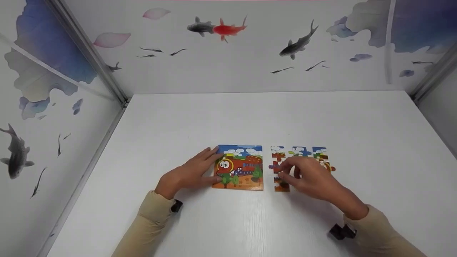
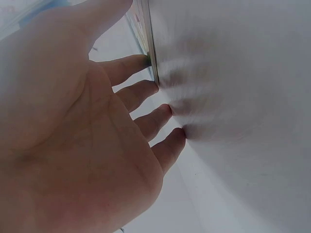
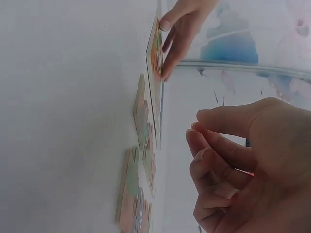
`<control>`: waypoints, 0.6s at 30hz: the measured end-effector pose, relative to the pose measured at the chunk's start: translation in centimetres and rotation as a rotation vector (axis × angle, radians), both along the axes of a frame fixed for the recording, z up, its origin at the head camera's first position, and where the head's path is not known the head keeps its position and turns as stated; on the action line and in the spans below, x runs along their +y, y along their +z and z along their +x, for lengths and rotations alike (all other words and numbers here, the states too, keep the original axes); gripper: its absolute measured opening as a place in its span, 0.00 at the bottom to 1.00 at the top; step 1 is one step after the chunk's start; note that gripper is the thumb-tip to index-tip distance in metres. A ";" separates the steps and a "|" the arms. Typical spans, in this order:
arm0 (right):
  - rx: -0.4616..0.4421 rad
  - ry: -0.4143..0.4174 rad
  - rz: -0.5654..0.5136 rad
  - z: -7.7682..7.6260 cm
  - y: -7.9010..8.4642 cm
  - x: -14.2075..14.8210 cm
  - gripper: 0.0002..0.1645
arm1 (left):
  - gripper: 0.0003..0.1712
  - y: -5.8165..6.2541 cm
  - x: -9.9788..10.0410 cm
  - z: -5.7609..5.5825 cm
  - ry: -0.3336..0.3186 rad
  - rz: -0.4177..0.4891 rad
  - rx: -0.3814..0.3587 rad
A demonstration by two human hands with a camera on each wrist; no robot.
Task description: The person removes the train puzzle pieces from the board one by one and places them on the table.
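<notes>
A square puzzle board (image 1: 246, 167) with a cartoon train picture lies flat on the table. My left hand (image 1: 194, 169) rests at its left side, thumb at the lower corner and fingers stretched towards the upper corner. In the left wrist view the fingertips (image 2: 160, 114) touch the board's edge and the tabletop. Right of the board lie jigsaw pieces, among them an upright strip (image 1: 282, 186). My right hand (image 1: 314, 178) hovers over them, fingers bent and thumb close to the index finger. The right wrist view shows nothing held there. That hand partly covers the pieces.
More jigsaw pieces (image 1: 319, 151) lie at the right, near the right hand. The white table (image 1: 232, 117) meets a printed back wall (image 1: 250, 71) and a left wall (image 1: 53, 142) with fish pictures. Dark clips (image 1: 342, 232) sit at the cuffs.
</notes>
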State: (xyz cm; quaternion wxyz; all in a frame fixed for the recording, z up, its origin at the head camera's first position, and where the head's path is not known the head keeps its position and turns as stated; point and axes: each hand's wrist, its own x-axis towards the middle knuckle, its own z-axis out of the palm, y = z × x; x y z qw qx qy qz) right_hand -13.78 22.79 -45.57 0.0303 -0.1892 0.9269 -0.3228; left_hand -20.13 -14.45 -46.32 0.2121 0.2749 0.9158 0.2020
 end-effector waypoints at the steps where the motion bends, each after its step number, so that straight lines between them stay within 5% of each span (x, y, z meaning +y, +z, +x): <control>1: 0.005 0.012 -0.003 0.0 0.0 -0.4 0.05 | 0.48 0.0 0.0 0.0 0.000 0.002 0.000; 18: 0.072 0.103 -0.030 -1.0 0.1 -5.7 0.09 | 0.49 0.1 -0.2 0.1 0.009 0.025 -0.011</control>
